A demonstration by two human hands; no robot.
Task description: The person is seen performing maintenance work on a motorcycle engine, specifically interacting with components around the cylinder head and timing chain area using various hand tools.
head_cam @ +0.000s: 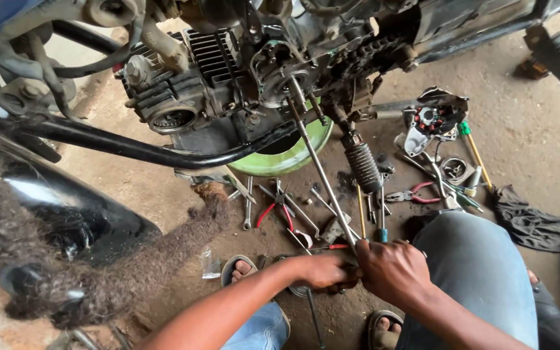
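**Both hands on the long steel rod at the engine**

I am looking down from the head camera. My left hand (pixel 324 270) and my right hand (pixel 393 269) are meeting low in the frame, between my knees, both fingers clenching around the near end of a long, thin, grey steel rod (pixel 322 174). The rod is running up and away from the hands, tilted, with its far end reaching into the open side of the dirty grey finned motorcycle engine (pixel 189 84). I cannot tell whether that end is seated on anything inside.

Handling judgement: the rod is looking stiff, fairly light for its length, and probably oily, so slippery. Gripping it close to the near end, hands touching, is giving leverage but little control of the far tip.

Around it: a round green plastic basin (pixel 293 155) is sitting under the engine. Red-handled pliers (pixel 275 209) are lying on the dirt floor (pixel 526 129) just beside the rod, with wrenches and screwdrivers scattered near them. A black ribbed rubber footpeg (pixel 363 166) is hanging just right of the rod. A dark crumpled cloth (pixel 539 220) is lying well apart to the right.
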